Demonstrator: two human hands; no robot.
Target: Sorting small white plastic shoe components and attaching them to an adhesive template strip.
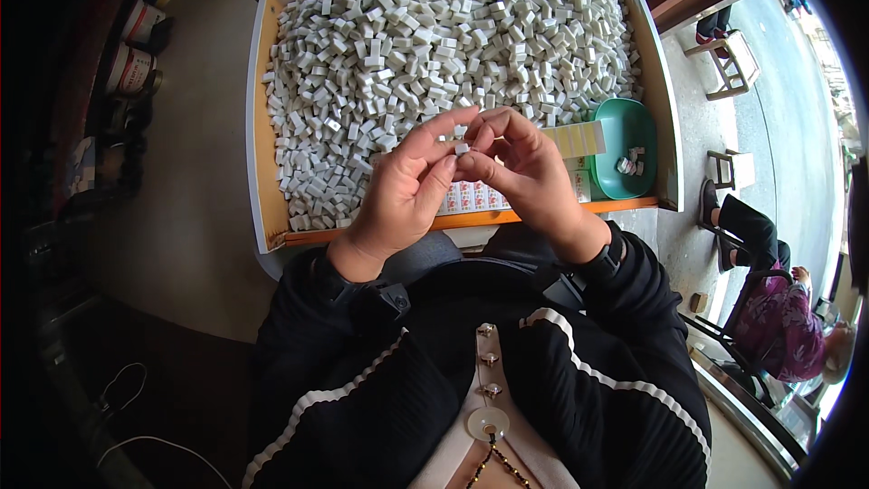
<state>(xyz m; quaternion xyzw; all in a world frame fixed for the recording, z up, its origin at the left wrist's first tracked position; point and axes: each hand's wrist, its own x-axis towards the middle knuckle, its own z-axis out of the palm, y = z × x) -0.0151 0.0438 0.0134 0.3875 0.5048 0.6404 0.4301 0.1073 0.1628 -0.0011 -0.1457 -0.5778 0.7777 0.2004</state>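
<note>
Close together over the front of a wooden tray (pixel 670 127), my left hand (pixel 396 195) and my right hand (pixel 540 183) meet at a small white block (pixel 463 149). My right thumb and fingers pinch it, while the left thumb and fingertips close on its other side. Other small white pieces show between the fingers; whether they are held or lie behind cannot be made out. A heap of white blocks (pixel 425 45) fills most of the tray. Below my hands, partly covered by them, are rows of white pieces with red prints (pixel 475 197).
Inside the tray's right end, a green dish (pixel 623 118) contains several blocks. Beside it lies a pale yellow divided strip (pixel 575 139). Stools (pixel 731 68) stand beyond the tray at right, where a seated person (pixel 778 326) is visible. Containers (pixel 131 70) line the left side.
</note>
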